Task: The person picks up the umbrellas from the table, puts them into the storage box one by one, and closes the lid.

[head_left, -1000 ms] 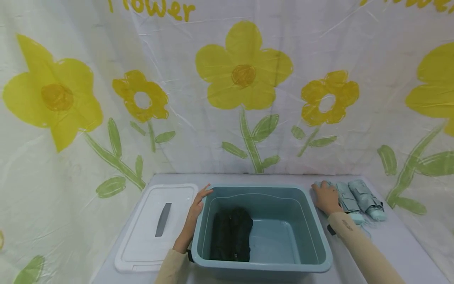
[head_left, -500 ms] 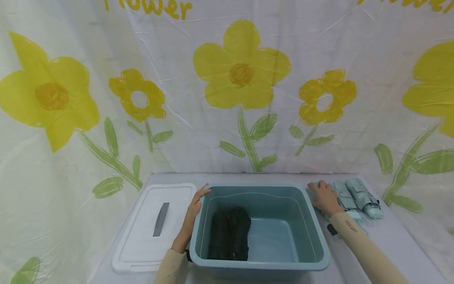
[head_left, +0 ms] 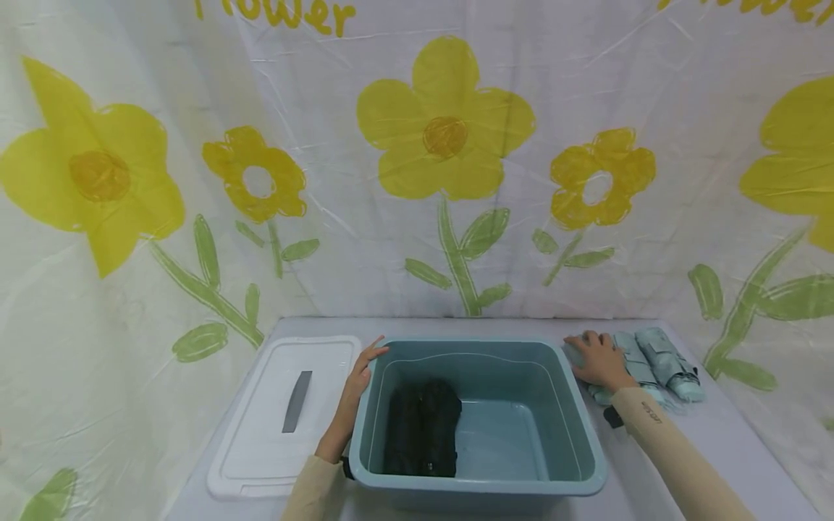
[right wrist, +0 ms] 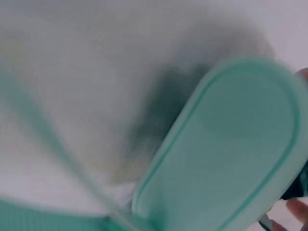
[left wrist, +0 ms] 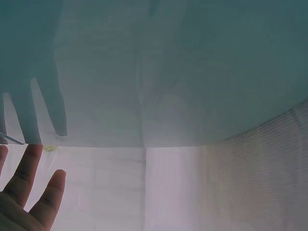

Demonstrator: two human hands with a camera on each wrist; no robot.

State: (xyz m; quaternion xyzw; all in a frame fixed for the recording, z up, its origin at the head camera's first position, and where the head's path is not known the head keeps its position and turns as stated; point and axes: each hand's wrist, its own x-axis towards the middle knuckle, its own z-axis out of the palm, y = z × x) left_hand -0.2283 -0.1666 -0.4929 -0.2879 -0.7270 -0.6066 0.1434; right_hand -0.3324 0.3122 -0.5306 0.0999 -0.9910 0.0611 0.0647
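Observation:
An open blue-green plastic bin (head_left: 478,488) holds two dark bundles (head_left: 439,427) side by side in its left half; their kind is hard to make out. My left hand (head_left: 357,376) rests against the bin's left rim, fingers extended, as the left wrist view's spread fingers (left wrist: 52,197) also show. On the right, my right hand (head_left: 598,359) grips a light teal folding umbrella (head_left: 599,394) lying on the table, mostly hidden under the hand. In the right wrist view that umbrella's oval handle end (right wrist: 226,144) and its strap fill the near side.
Two more light teal folded umbrellas (head_left: 670,362) lie right of my right hand. A white lid (head_left: 260,420) with a grey handle (head_left: 297,401) lies left of the bin. Behind the white table (head_left: 730,449) hangs a flower-printed curtain (head_left: 365,246).
My right hand's fingers have settled lower around the nearest teal umbrella, whose end now shows below the hand. The left hand stays at the bin's rim. The head view shifts slightly.

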